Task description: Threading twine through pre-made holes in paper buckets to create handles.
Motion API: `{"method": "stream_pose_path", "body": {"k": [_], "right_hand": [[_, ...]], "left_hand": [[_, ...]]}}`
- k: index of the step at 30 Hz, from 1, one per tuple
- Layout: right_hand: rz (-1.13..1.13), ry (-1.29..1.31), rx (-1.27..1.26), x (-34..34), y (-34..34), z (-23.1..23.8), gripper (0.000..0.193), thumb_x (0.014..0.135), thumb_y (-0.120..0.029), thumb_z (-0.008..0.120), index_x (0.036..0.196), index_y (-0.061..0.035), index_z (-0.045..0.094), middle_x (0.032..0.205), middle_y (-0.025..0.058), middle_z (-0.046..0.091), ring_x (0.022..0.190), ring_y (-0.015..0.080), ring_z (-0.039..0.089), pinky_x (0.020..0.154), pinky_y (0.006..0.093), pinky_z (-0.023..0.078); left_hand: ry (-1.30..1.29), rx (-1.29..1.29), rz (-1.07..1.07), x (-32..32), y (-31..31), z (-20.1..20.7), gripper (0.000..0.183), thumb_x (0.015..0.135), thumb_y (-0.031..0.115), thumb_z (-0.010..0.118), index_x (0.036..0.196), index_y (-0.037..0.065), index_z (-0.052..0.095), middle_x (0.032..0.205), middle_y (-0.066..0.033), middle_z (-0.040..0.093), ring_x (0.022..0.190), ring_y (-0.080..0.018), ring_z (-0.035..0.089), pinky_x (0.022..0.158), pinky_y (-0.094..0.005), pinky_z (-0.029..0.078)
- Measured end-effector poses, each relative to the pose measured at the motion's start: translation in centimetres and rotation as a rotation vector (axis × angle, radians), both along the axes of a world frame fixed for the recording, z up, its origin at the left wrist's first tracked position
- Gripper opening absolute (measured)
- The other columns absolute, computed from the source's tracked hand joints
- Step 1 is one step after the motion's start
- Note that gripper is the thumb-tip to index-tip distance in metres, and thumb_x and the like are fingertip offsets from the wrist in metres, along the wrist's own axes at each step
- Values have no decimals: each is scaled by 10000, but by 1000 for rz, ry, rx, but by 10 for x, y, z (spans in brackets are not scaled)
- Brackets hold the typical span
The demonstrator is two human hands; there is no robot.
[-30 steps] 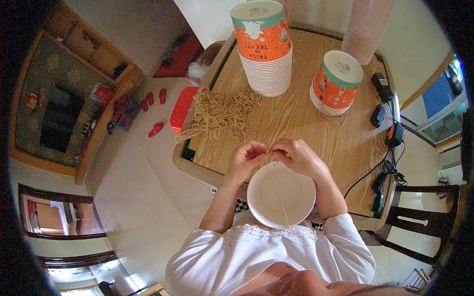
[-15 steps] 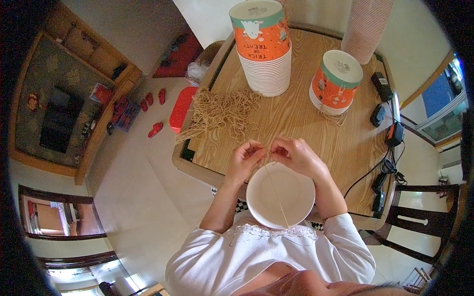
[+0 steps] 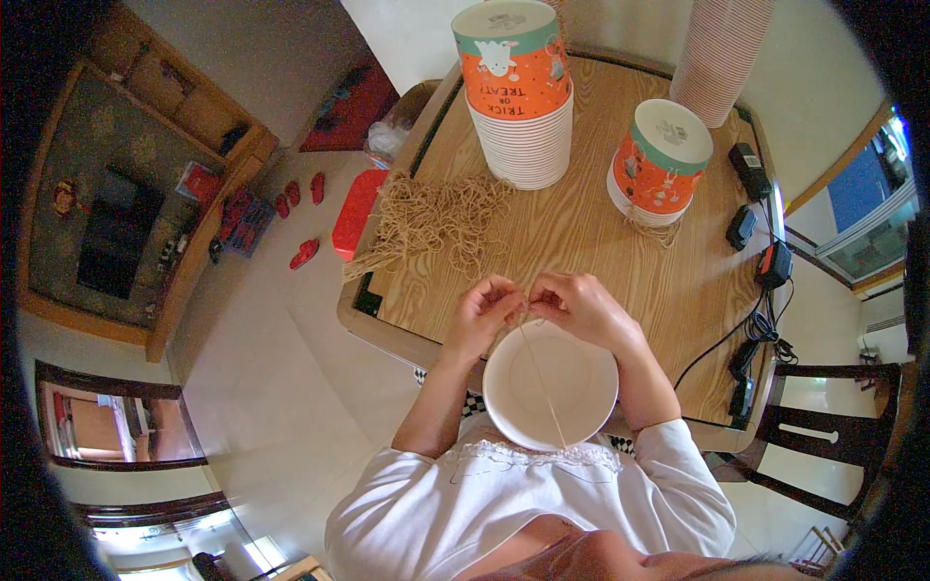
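A white round paper bucket (image 3: 528,397) rests against my body at the table's near edge, its open mouth facing up. A thin tan string (image 3: 544,382) runs across that mouth, from its far rim toward my chest. At the far rim, my left hand (image 3: 484,315) pinches the string from the left side. My right hand (image 3: 579,308) is closed beside it, its fingertips pinching the string at the same spot. The two hands' fingertips almost meet, and the exact grip between them is too small to make out. The bucket's outer wall is hidden from view.
A heap of tan strings (image 3: 436,228) lies on the wooden table (image 3: 601,261). Behind it stands a tall stack of upturned orange-and-green buckets (image 3: 513,82); a shorter stack (image 3: 661,160) is to the right. Black power adapters (image 3: 773,263) with cables line the right edge, near a dark chair (image 3: 823,436).
Both hands stay at the bucket's far rim with only slight finger movement. The string across the mouth has shifted very slightly.
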State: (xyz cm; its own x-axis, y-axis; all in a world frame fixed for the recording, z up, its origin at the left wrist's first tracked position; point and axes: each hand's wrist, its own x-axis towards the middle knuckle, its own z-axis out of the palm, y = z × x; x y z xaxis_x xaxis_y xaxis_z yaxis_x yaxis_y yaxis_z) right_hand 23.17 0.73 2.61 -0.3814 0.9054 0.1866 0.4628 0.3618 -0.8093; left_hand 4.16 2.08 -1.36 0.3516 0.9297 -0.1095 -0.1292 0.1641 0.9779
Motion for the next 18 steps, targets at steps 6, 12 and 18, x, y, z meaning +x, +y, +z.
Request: {"method": "stream_pose_path", "body": {"k": [6, 12, 18], "right_hand": [[-1, -10, -40, 2, -2, 8, 113, 782, -123, 614, 843, -30, 591, 779, 156, 612, 736, 343, 610, 637, 402, 482], [-5, -21, -55, 2, -1, 9, 136, 773, -126, 621, 859, -23, 601, 792, 160, 615, 754, 353, 607, 644, 406, 479], [-8, -31, -28, 2, -2, 8, 135, 780, -118, 606, 876, -23, 607, 809, 166, 617, 778, 365, 599, 666, 424, 476]], "left_hand": [[-53, -76, 46, 0, 0, 3, 84, 880, 75, 584, 951, 44, 552, 757, -26, 614, 673, -70, 544, 590, -207, 443], [117, 62, -5, 2, -4, 7, 161, 841, 78, 638, 970, 33, 552, 826, -22, 619, 725, -65, 562, 642, -214, 471], [199, 184, -47, 1, -4, 0, 184, 824, 78, 653, 985, 25, 580, 843, -3, 619, 745, -45, 567, 644, -209, 480]]}}
